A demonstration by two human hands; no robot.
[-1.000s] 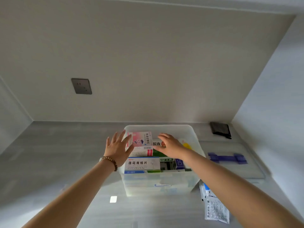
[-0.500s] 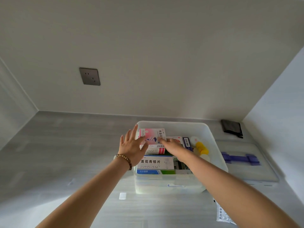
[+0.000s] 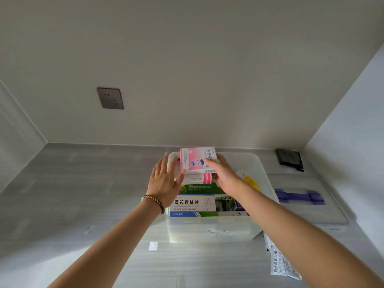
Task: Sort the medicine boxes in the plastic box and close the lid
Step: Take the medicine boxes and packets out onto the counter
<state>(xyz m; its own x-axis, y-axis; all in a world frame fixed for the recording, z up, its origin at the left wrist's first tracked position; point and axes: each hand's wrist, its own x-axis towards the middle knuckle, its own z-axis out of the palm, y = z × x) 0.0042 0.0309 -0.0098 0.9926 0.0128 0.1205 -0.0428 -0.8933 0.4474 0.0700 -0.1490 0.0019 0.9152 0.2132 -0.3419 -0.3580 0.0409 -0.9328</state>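
Observation:
A clear plastic box (image 3: 266, 179) stands on the grey counter, open and filled with medicine boxes. A pink and white medicine box (image 3: 196, 160) is raised above the box's far left part, tilted up. My right hand (image 3: 225, 177) grips it from the right, thumb on its front face. My left hand (image 3: 165, 181) is spread flat with straight fingers, its thumb touching the pink box's lower left edge. Below lie a second pink-striped box (image 3: 199, 179), a green box (image 3: 199, 189) and a white and blue box (image 3: 192, 204). A yellow item (image 3: 251, 182) sits at the right inside.
The box's clear lid (image 3: 301, 208) with a purple handle lies flat on the counter to the right. A black pouch (image 3: 289, 159) sits in the back right corner. A white printed packet (image 3: 282, 265) lies at the front right. Walls close in behind and right.
The pink medicine box has been lifted up out of the stack and tilted by my right hand. My left hand stays beside it, fingers spread.

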